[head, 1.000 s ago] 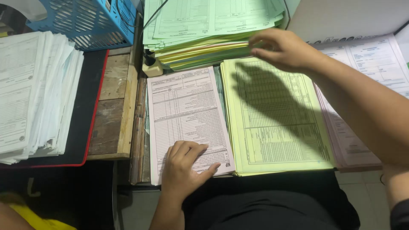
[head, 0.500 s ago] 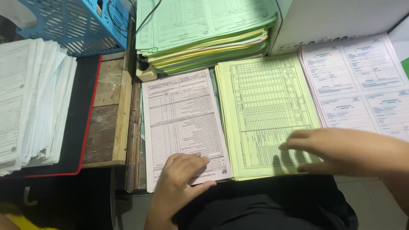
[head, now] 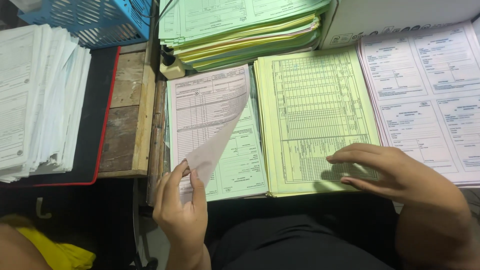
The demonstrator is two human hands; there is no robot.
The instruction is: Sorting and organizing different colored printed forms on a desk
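Pinching the lower corner of the pale pink printed form sheet (head: pixel 212 117), the left hand (head: pixel 181 210) is peeling it back; the right hand (head: pixel 387 172), grip open and empty, is pressing flat on the yellow form stack (head: pixel 315 100), steadying it.

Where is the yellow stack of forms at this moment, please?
In the head view, the yellow stack lies centre-right, between the white form and the pink sheets, under the right hand.
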